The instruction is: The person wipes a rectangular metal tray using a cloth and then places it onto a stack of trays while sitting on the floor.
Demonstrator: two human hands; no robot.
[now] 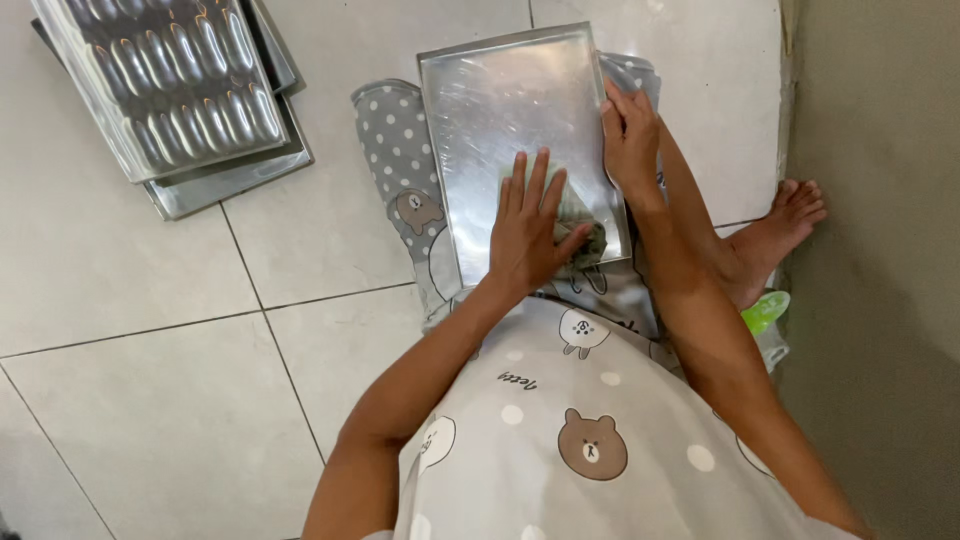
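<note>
A crumpled greenish cloth (582, 228) is pressed flat under the spread fingers of the left hand (530, 225) on a shallow rectangular silver metal tray (500, 100) resting on the lap. The tray's right rim is gripped by the curled right hand (630, 135). Farther left, stacked ridged metal baking moulds (170, 80) are seen on the pale tiled floor (150, 330).

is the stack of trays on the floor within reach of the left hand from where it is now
Probably yes. The left hand lies flat on a cloth on the tray in the lap, and only bare floor tiles lie between it and the stack of trays. It would need a stretch.
</note>
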